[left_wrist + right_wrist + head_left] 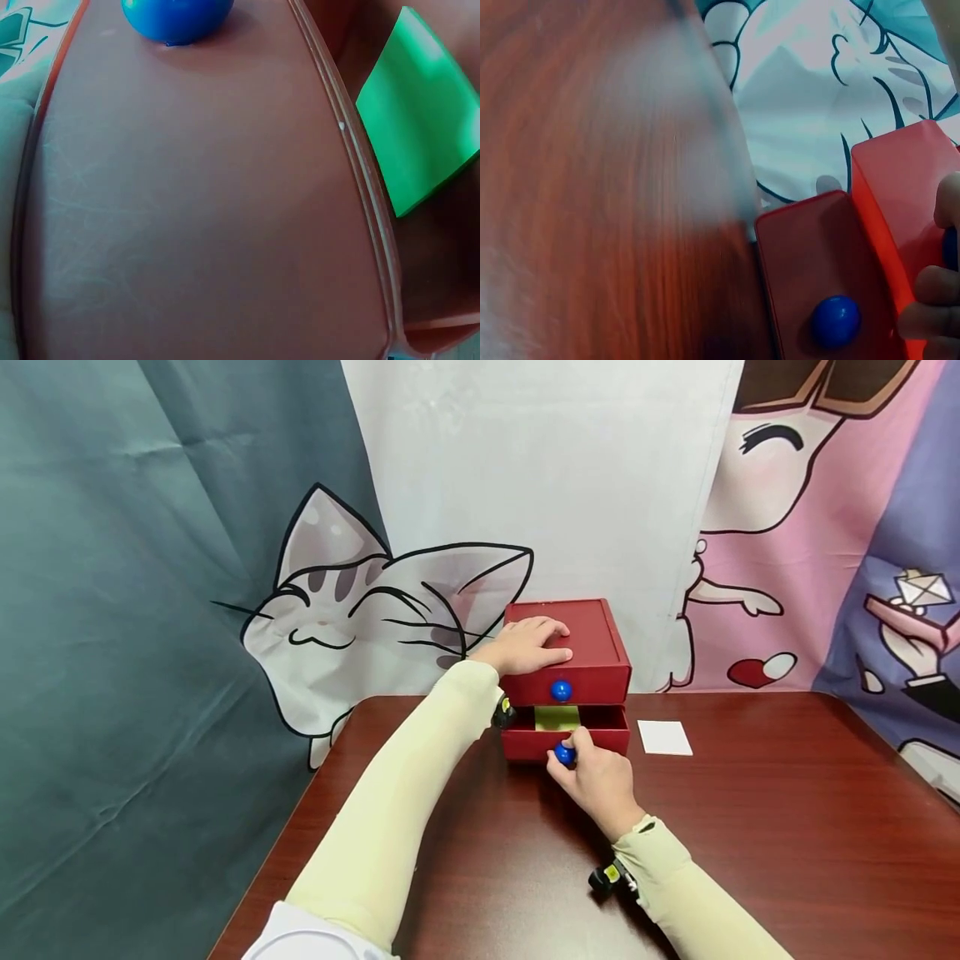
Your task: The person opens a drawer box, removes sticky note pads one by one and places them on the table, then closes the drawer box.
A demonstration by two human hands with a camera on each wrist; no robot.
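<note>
Head: gripping the lower knob (563, 754) with the right hand (597, 779), the nearer to the drawer (528, 746); resting the left hand (527, 646), grasping nothing, on the box (588, 633). Lying directly behind the grip: the drawer, partly out, front running crosswise. Left wrist: looking past the upper face (187, 187) to the green pad (420, 112) inside. Right wrist: showing fingers (937, 286) curled about the knob.

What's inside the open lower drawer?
A yellow-green pad sits in the lower drawer. Its back is covered by the upper drawer, so whether anything else lies there can't be seen.
</note>
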